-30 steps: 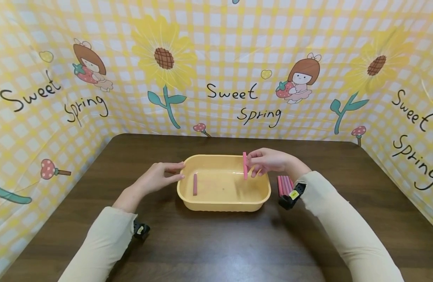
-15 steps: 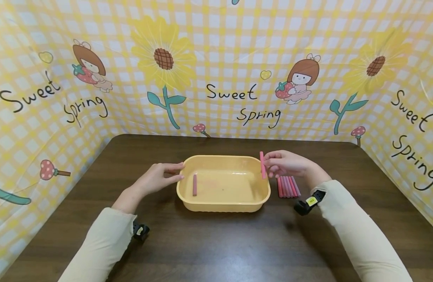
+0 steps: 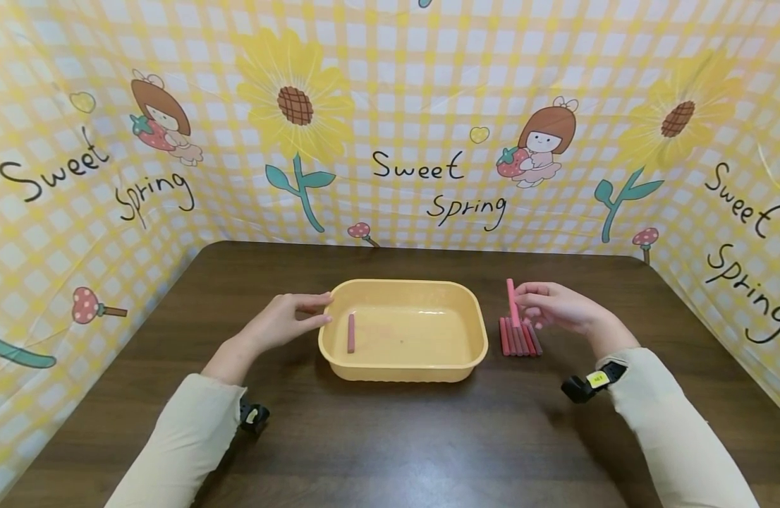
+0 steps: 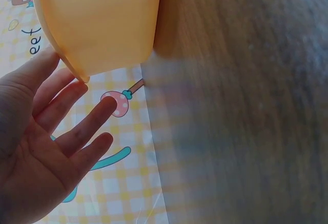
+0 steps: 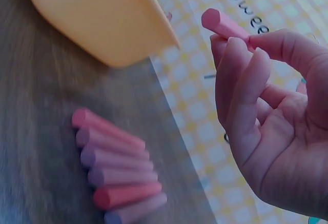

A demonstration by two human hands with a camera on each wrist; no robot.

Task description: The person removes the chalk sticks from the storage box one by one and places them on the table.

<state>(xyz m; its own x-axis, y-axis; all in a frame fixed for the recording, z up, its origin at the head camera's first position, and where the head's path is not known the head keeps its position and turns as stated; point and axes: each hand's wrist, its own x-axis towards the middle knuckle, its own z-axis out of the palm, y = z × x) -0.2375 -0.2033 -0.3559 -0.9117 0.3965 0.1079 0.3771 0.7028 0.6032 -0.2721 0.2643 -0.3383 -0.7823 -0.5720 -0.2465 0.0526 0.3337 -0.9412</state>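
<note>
My right hand pinches a bright pink chalk-like stick between thumb and fingertips, raised over a row of similar pink and mauve sticks. In the right wrist view the held stick shows a many-sided end, and the row lies below on the table. A yellow plastic basin stands in the middle, with a single mauve stick inside at its left. My left hand touches the basin's left rim with thumb and forefinger apart; its other fingers extend loosely.
The dark wooden table carries the basin and sticks. A yellow checked cloth with sunflowers and lettering surrounds it at the back and sides. Black wrist cameras sit on both sleeves.
My right hand has moved right with the pink stick, from above the basin's right end to above the row of sticks. The left hand and basin have stayed put.
</note>
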